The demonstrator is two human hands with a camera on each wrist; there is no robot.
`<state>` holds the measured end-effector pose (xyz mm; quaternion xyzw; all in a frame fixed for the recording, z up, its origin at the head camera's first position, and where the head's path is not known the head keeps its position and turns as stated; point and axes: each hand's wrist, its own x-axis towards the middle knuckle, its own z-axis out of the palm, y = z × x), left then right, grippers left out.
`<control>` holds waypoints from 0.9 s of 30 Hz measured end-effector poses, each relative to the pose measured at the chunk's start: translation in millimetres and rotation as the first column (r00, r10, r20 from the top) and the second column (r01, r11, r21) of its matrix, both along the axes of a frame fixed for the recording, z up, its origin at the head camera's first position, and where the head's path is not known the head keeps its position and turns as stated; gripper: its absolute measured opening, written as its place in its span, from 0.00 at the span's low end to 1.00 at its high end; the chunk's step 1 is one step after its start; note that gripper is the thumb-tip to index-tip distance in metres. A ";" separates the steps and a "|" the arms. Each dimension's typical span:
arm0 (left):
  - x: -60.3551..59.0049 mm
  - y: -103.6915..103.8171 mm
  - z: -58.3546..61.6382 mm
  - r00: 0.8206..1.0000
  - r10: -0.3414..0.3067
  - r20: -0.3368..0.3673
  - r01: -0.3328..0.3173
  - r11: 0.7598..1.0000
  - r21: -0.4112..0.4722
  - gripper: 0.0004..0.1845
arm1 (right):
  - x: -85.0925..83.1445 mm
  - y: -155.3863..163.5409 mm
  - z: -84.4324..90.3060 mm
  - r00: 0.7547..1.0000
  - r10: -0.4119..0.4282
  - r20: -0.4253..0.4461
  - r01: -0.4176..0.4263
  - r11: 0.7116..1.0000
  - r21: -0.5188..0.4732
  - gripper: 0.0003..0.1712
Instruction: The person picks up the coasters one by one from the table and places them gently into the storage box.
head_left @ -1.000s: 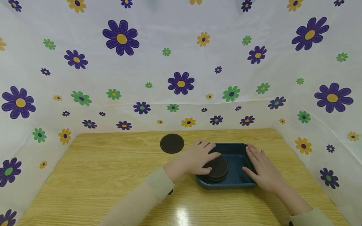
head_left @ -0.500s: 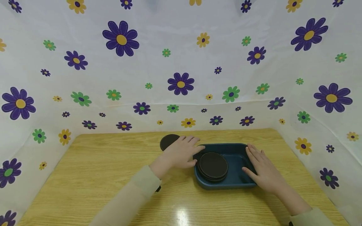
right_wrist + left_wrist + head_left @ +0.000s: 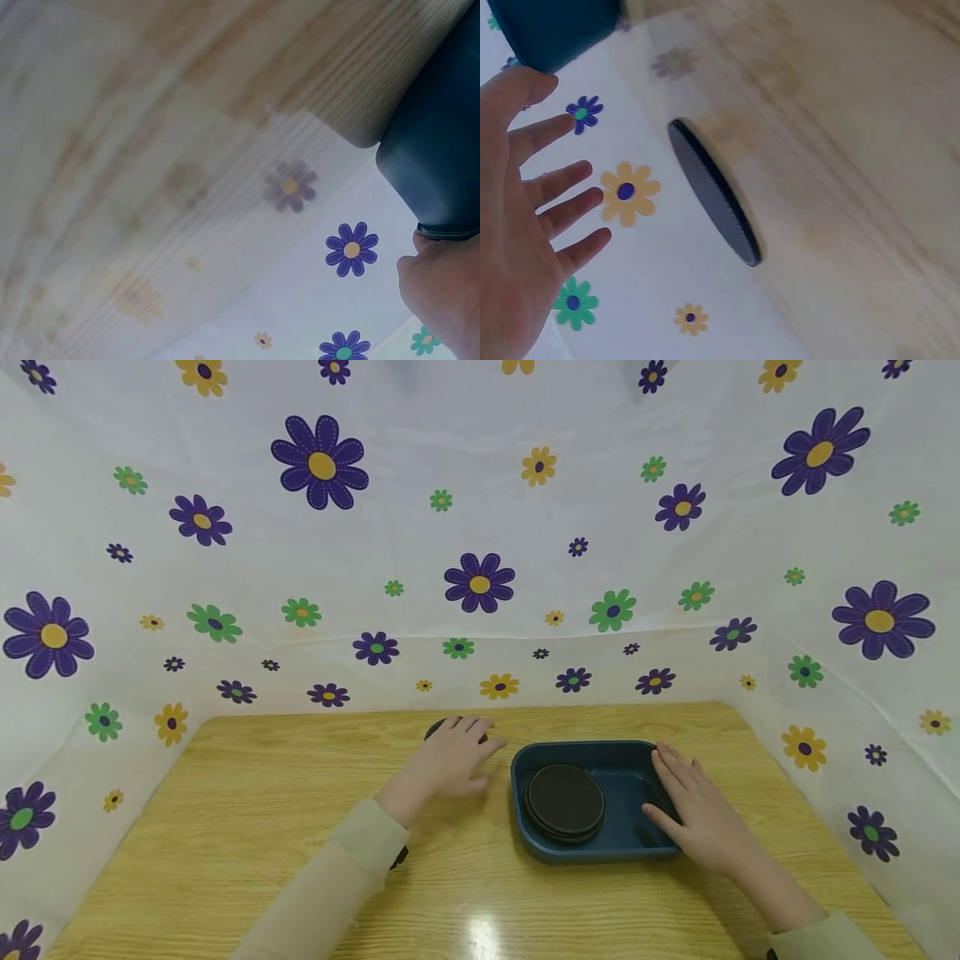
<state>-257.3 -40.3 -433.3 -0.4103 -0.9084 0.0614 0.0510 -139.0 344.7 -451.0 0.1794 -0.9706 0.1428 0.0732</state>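
My left hand (image 3: 450,764) is over the table, fingers spread and holding nothing. Beneath its fingertips in the head view lies a dark round coaster (image 3: 434,727), mostly covered by the hand. The left wrist view shows this coaster (image 3: 714,195) flat on the table, apart from the fingers. To the right stands a dark blue rectangular bin (image 3: 626,802) with rounded corners. A stack of dark round coasters (image 3: 566,797) sits in its left part. My right hand (image 3: 701,818) rests on the bin's right rim, its fingers extended and its thumb over the inside.
The wood-grain table (image 3: 262,827) is enclosed at the back and both sides by a white cloth (image 3: 420,527) printed with flowers. The cloth meets the table's back edge just behind the single coaster and the bin.
My left hand has left the coaster stack in the bin and moved left, to over the single coaster on the table. The right hand and the bin have stayed put.
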 end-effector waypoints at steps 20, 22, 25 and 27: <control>-27.3 -12.4 -24.7 0.993 0.069 0.098 -0.076 0.995 0.064 0.31 | 0.6 0.7 -0.1 1.000 0.004 -0.015 -0.004 1.000 0.005 0.47; -29.4 -12.6 -26.0 0.993 0.077 0.095 -0.083 0.994 0.066 0.31 | 0.8 0.3 0.2 1.000 0.004 -0.016 -0.004 1.000 0.010 0.47; -32.0 -12.8 -27.3 0.991 0.086 0.104 -0.095 0.992 0.080 0.31 | 0.9 -0.1 0.3 1.000 0.005 -0.019 -0.004 1.000 0.015 0.47; -33.6 -12.8 -27.5 0.989 0.096 0.116 -0.106 0.990 0.088 0.31 | 0.9 -0.2 0.2 1.000 0.004 -0.017 -0.004 1.000 0.017 0.47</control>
